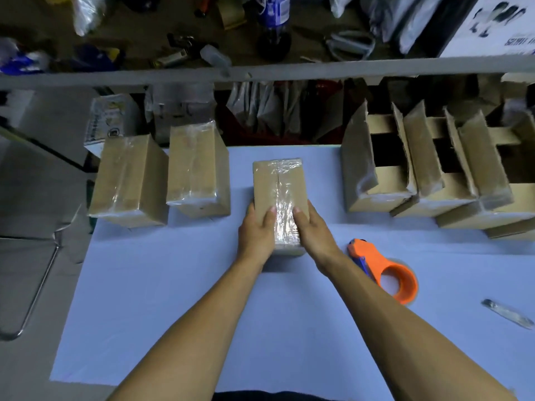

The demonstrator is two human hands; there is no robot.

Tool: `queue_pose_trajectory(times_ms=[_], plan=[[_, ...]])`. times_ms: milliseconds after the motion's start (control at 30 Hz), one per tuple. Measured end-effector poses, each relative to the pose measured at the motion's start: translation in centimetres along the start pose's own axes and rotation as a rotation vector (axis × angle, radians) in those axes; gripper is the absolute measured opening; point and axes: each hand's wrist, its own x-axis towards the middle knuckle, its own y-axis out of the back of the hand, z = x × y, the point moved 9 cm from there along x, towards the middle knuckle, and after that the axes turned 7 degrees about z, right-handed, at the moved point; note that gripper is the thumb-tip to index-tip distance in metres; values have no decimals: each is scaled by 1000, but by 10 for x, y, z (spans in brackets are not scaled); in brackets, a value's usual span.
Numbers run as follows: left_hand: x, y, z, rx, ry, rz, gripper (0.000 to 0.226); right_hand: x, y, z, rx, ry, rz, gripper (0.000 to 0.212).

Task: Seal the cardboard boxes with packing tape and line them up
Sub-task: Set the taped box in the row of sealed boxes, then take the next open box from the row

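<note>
Holding: we have the taped box (278,198) between both hands in the middle of the surface (173,314), near end toward us.
Left hand (256,233): our grip wraps the box's left edge, thumb on top beside the tape, the other fingers curled down the side.
Right hand (311,230): the same on the right edge, thumb pressed on the glossy strip.
Handling: the box looks small, stiff and light; we judge the cardboard firm enough to squeeze from both sides, while the clear tape along the top seam seems slick, so bare cardboard flanks are the better hold.
Tape dispenser (385,270): orange, lying just right of our right forearm, nobody holding it.
Metal strip (508,314): flat, at the right edge, too blurred to name.
Sealed boxes (162,175): two stand side by side at far left; we judge our box goes next to them.
Open boxes (428,172): several at far right, flaps up, not yet sealed.
</note>
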Motion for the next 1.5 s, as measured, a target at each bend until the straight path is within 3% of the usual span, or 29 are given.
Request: queue_pose_trajectory(times_ms=[67, 167, 333, 467, 567, 700, 933, 1100, 1300, 1400, 1500], plan=[[29, 6, 14, 18, -48, 34, 38, 23, -11, -16, -52, 28, 24, 81], [71, 10, 36, 62, -98, 59, 34, 49, -24, -49, -108, 79, 52, 61], [107, 11, 56, 213, -167, 84, 34, 70, -33, -76, -204, 109, 107, 51], [102, 17, 67, 303, -211, 115, 58, 60, -16, -95, -490, 217, 165, 45], [91, 20, 107, 436, -417, 181, 66, 39, 6, -109, -769, 369, 202, 60], [59, -30, 158, 821, -811, -58, 68, -7, 55, -143, -947, 696, 394, 53], [-18, -114, 178, 1048, -1036, -269, 64, -46, 189, -116, -1040, 602, 616, 52], [-57, -163, 169, 1060, -986, -278, 66, -47, 226, -88, -1013, 597, 566, 48], [-74, -190, 160, 773, -735, -239, 58, -48, 238, -82, -937, 722, 458, 48], [-77, -172, 161, 590, -646, -42, 51, -56, 239, -87, -859, 852, 434, 41], [-80, -145, 162, 508, -625, 149, 43, -60, 233, -80, -746, 829, 346, 42]])
